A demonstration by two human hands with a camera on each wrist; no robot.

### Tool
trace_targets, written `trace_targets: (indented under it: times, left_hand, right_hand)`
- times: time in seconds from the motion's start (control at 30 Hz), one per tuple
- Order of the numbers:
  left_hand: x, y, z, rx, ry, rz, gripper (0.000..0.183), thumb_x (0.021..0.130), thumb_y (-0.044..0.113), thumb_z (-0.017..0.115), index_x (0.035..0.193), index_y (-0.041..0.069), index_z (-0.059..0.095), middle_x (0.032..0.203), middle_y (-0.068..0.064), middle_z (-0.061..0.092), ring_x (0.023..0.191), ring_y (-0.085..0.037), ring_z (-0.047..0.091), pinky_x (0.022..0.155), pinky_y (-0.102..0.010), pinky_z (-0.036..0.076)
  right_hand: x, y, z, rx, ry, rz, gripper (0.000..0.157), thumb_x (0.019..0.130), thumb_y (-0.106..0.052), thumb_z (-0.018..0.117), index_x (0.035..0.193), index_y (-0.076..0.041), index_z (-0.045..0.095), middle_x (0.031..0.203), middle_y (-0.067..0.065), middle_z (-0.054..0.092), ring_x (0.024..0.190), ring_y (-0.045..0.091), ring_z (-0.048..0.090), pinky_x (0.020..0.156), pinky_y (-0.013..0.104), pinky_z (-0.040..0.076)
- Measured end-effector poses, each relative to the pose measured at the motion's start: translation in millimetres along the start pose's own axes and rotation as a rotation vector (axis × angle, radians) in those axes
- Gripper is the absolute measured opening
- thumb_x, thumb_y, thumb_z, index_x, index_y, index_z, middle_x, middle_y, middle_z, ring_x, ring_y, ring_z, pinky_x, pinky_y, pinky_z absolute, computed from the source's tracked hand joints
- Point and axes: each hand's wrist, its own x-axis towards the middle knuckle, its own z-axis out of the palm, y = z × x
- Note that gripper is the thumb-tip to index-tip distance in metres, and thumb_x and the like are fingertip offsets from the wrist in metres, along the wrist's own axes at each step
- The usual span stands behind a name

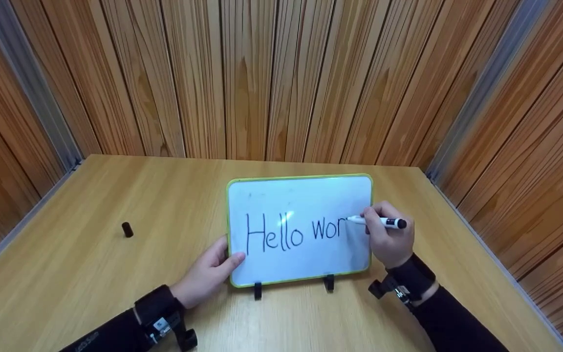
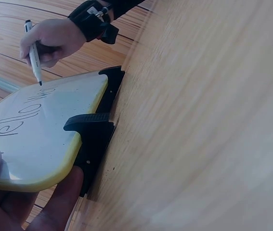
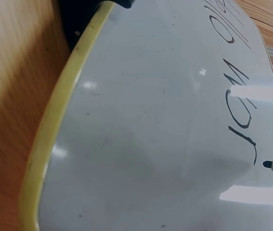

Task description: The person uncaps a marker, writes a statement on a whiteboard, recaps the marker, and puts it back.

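A small whiteboard (image 1: 301, 259) with a yellow-green rim leans on a black stand (image 1: 329, 283); "Hello wor" is handwritten on it in dark ink. My left hand (image 1: 208, 274) grips the board's lower left edge, thumb on the front and fingers behind, as the left wrist view also shows. Between the fingers and thumb of my right hand (image 1: 391, 237) is a white marker (image 1: 367, 221), uncapped, held at the board's right side. In the right wrist view its dark tip (image 3: 267, 164) is beside the end of the "r"; whether it touches the surface I cannot tell.
A black marker cap (image 1: 127, 229) stands on the wooden table (image 1: 174, 205), well left of the board. Wood-panelled walls (image 1: 271, 78) rise behind the table and at both sides. Both wrists wear black straps with small devices.
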Motion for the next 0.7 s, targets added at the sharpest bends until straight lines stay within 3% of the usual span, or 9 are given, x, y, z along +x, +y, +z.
trace_targets:
  times: [0.27,0.7]
  left_hand:
    - [0.6,0.2,-0.2,-0.006,0.005,-0.008,0.062,0.119,0.023,0.057,0.172,0.002,0.032,0.168,-0.019,0.052,0.149,-0.031,0.058,0.12,-0.04,0.05]
    - [0.0,-1.2,-0.9,0.007,0.003,-0.002,0.063,0.119,0.024,0.057,0.173,0.004,0.031,0.17,-0.016,0.05,0.152,-0.03,0.054,0.122,-0.04,0.048]
  right_hand:
    - [0.3,0.8,-0.8,-0.002,0.01,-0.016,0.023,0.099,0.007,0.064,0.078,0.0,0.072,0.061,0.009,0.061,0.05,0.011,0.048,0.048,0.019,0.037]
    - [-0.4,2.8,-0.9,-0.005,-0.001,-0.017,0.021,0.1,0.008,0.065,0.081,0.0,0.073,0.064,0.007,0.064,0.052,0.012,0.049,0.05,0.02,0.038]
